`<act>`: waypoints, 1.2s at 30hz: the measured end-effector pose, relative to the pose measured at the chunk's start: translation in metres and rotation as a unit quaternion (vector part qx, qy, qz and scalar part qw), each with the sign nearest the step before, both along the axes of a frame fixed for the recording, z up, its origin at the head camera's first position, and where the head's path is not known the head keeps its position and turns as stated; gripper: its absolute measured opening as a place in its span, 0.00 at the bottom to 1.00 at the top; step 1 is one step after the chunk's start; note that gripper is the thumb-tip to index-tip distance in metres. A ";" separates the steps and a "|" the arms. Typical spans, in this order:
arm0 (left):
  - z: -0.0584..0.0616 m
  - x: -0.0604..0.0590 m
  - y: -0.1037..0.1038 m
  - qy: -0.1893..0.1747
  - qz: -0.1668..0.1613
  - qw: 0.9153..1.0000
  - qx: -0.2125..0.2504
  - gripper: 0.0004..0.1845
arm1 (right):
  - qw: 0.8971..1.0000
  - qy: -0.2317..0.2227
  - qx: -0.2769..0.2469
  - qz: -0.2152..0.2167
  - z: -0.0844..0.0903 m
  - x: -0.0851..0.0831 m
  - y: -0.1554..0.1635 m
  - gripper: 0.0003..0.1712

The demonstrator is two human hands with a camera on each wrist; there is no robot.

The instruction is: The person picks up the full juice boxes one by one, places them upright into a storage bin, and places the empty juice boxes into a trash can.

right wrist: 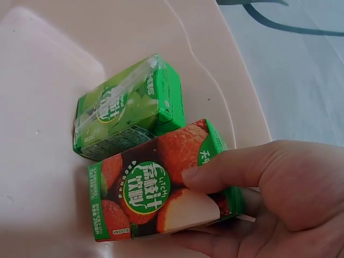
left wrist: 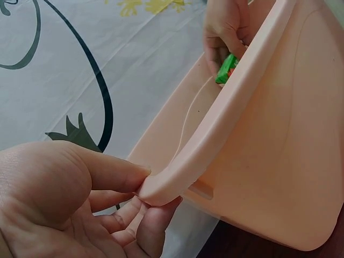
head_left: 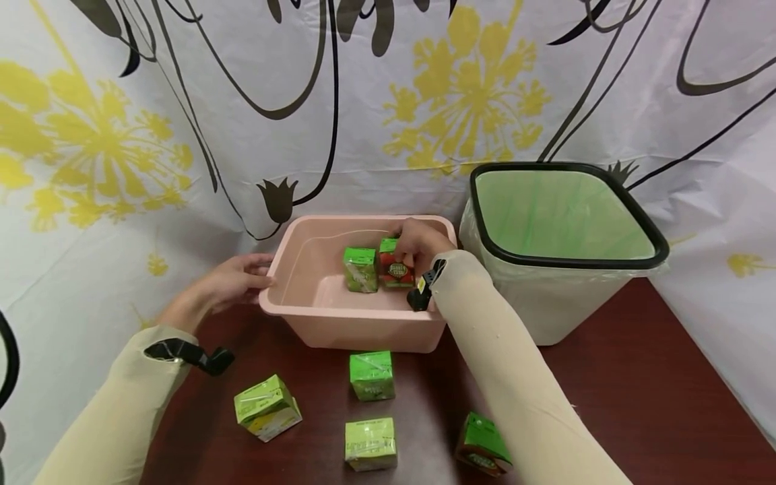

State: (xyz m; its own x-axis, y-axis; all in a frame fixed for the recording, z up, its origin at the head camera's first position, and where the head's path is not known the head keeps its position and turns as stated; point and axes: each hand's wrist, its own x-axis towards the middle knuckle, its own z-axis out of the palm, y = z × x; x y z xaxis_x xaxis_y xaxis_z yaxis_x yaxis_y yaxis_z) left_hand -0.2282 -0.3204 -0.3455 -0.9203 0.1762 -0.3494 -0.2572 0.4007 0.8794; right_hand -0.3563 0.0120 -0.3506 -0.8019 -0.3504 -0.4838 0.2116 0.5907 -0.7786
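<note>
A pink plastic tub (head_left: pixel 315 316) stands on the dark red table. Inside it, my right hand (head_left: pixel 418 244) grips a red-and-green juice carton (head_left: pixel 397 271), which stands beside a green juice carton (head_left: pixel 360 269). The right wrist view shows my fingers (right wrist: pixel 242 166) curled round the red carton (right wrist: pixel 161 188), with the green carton (right wrist: pixel 126 115) just behind it on the tub floor. My left hand (head_left: pixel 233 279) holds the tub's left rim (left wrist: pixel 161 188), thumb above and fingers under the lip.
Several green juice cartons lie on the table in front of the tub: (head_left: pixel 267 407), (head_left: pixel 372 374), (head_left: pixel 370 442), and a darker carton (head_left: pixel 483 444). A bin with a black rim and green liner (head_left: pixel 564 249) stands right of the tub. A flowered sheet hangs behind.
</note>
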 end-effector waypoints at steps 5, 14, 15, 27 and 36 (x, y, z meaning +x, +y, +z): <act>0.000 0.001 0.000 -0.001 0.001 1.000 0.000 0.36 | 0.997 -0.033 -0.074 -0.020 -0.006 0.005 0.003 0.37; -0.001 0.000 0.000 -0.001 0.003 1.000 0.006 0.37 | 0.999 0.006 -0.049 0.019 -0.014 0.003 0.006 0.38; 0.000 0.000 0.000 -0.002 0.005 1.000 0.006 0.37 | 0.999 0.007 -0.042 0.020 -0.014 0.003 0.006 0.38; 0.002 0.001 0.004 -0.001 0.003 1.000 -0.005 0.36 | 0.999 -0.028 0.020 0.014 -0.007 0.006 0.005 0.12; 0.003 0.001 0.002 0.005 -0.006 1.000 -0.015 0.36 | 0.986 0.076 0.073 0.132 0.031 0.020 -0.004 0.12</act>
